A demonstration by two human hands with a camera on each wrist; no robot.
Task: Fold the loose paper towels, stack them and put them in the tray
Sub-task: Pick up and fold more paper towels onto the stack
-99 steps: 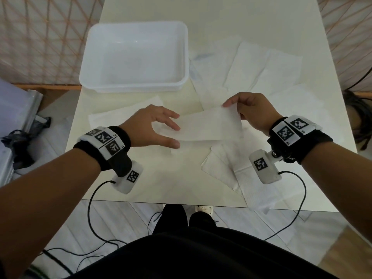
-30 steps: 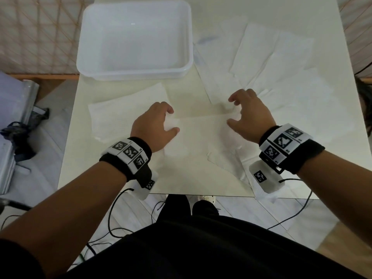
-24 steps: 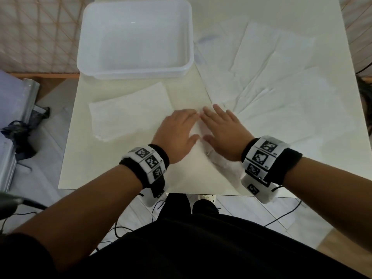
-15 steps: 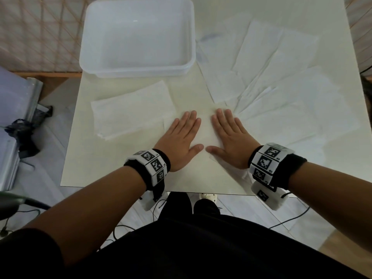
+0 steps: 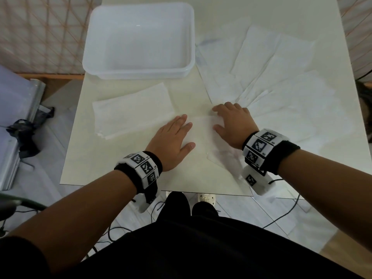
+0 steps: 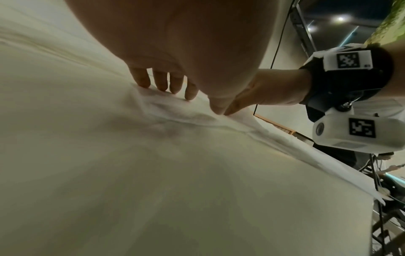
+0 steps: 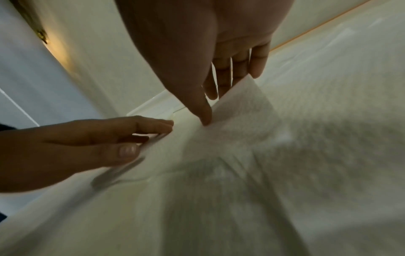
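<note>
A half-folded white paper towel (image 5: 203, 135) lies on the table between my hands. My left hand (image 5: 186, 134) rests flat on its left part, fingers straight and thumb out. My right hand (image 5: 218, 118) has its fingers curled at the towel's right edge. In the right wrist view its thumb (image 7: 205, 117) and fingers pinch that edge, which is raised off the table. A stack of folded towels (image 5: 132, 115) lies to the left of my hands. The white tray (image 5: 138, 74) stands empty at the back left. Several loose towels (image 5: 271, 77) are spread at the back right.
The cream table (image 5: 112, 164) ends just in front of my wrists, and more loose towels (image 5: 227, 160) hang over its front right edge. Cables and a metal case (image 5: 12, 121) are on the floor to the left.
Both hands lay flat side by side on the towel half a second ago. They have since slid apart, and the right hand has curled its fingers and pinched the right edge.
</note>
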